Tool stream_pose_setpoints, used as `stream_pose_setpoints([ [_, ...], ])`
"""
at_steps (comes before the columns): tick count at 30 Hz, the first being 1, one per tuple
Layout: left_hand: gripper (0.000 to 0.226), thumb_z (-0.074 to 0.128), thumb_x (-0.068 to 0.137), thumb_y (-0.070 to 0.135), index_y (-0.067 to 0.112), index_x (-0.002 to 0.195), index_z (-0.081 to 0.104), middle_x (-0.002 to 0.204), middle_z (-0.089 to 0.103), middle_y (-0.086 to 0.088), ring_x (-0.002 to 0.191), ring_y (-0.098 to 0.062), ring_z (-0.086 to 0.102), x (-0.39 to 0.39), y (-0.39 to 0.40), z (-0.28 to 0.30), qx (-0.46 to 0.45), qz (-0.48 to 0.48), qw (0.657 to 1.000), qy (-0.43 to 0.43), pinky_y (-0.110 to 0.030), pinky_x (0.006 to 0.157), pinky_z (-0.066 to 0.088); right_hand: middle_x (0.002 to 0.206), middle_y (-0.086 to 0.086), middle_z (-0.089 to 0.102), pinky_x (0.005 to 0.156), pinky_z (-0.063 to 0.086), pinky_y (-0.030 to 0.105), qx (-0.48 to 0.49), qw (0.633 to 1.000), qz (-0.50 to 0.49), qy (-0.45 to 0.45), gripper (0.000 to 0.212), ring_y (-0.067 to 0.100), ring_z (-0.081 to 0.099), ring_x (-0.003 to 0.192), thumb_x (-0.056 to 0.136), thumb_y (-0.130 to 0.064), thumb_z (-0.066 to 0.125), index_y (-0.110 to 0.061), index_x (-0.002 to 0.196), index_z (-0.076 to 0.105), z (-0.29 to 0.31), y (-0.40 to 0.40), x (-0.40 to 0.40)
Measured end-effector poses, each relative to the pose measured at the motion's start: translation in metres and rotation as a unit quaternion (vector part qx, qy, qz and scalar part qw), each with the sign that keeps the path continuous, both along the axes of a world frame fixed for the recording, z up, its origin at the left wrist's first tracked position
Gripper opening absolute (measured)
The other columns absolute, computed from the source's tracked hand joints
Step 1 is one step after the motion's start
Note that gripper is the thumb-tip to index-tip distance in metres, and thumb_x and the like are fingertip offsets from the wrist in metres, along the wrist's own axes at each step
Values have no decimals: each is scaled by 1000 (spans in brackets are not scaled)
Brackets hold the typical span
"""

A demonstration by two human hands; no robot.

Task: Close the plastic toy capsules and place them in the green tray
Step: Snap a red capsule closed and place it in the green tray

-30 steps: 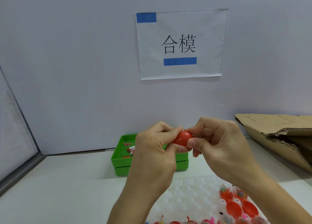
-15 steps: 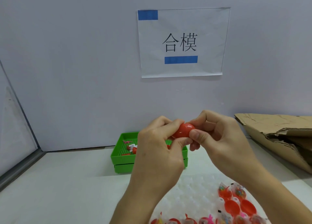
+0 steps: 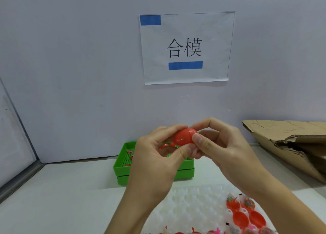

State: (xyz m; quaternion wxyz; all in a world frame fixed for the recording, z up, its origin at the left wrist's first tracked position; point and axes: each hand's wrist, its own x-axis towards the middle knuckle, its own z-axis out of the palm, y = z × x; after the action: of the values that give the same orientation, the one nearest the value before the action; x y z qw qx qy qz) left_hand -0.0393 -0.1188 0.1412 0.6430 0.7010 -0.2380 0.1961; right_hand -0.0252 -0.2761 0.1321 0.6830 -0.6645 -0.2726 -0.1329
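Left hand (image 3: pixel 155 156), right hand (image 3: pixel 224 149) fingers pinching red capsule (image 3: pixel 184 136) above green tray (image 3: pixel 121 168) near rim.

Capsule (image 3: pixel 184 136) pinched between left hand (image 3: pixel 158 156) and right hand (image 3: pixel 224 150) at centre, tray (image 3: pixel 121 170) on the table (image 3: pixel 58 198) behind them, open capsules (image 3: pixel 247 214) at five o'clock, cardboard (image 3: pixel 289 143) at three, wall sign (image 3: pixel 187 47) at twelve.
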Motion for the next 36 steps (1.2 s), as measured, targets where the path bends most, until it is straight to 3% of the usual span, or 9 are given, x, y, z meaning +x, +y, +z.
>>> stream_pose_setpoints([
  [6,38,83,61,24,18,99,78,88,76,0,82,-14,74,3,3,-1,-16,-16,1000,7,-25,78,59,79,8,74,69,54,24,7,1000,16,10,8,14,67,67,80,-30,69,-23,85,70,1,-2,-1],
  [11,44,81,63,25,17,105,71,90,75,-1,83,-13,73,0,-1,1,-47,-60,996,41,-17,73,55,79,11,73,71,55,28,31,999,31,17,50,18,68,67,61,-63,82,-23,88,71,3,-3,-2],
  [14,46,78,66,27,17,106,57,88,69,2,81,-13,71,-2,-3,0,-53,-80,994,57,-18,72,54,78,13,73,69,55,28,46,997,49,26,44,18,67,66,65,-58,82,-22,87,71,3,-3,-2],
  [20,44,80,60,21,11,100,66,84,74,0,75,-12,72,-2,-1,2,-71,-72,994,34,-17,68,55,82,15,74,70,55,27,29,998,46,22,51,21,68,69,63,-61,83,-23,96,72,3,-3,-4],
  [23,36,80,60,8,6,94,69,76,76,-2,65,-10,72,-2,-2,3,-85,-62,994,13,-13,62,54,84,14,76,68,55,23,5,1000,4,2,36,20,71,68,73,-48,78,-23,98,73,5,-3,-6],
  [28,32,83,60,-9,13,81,72,70,75,0,62,-10,72,-1,-2,2,-66,-11,998,-5,-14,59,54,76,11,76,60,54,20,-18,998,-50,-29,5,16,69,60,79,-16,70,-15,84,70,7,1,-8],
  [31,32,83,59,-7,17,78,73,71,76,2,64,-9,72,-1,-2,2,-52,12,998,-12,-13,61,54,71,8,75,57,53,18,-40,996,-62,-43,15,14,67,55,84,6,69,-8,81,67,6,2,-7],
  [36,35,79,64,-16,16,78,74,68,75,3,62,-7,71,-2,-1,1,-9,40,999,-18,-11,60,52,63,8,73,55,52,19,-61,994,-79,-52,22,13,65,51,81,14,70,-7,74,66,6,1,-6],
])
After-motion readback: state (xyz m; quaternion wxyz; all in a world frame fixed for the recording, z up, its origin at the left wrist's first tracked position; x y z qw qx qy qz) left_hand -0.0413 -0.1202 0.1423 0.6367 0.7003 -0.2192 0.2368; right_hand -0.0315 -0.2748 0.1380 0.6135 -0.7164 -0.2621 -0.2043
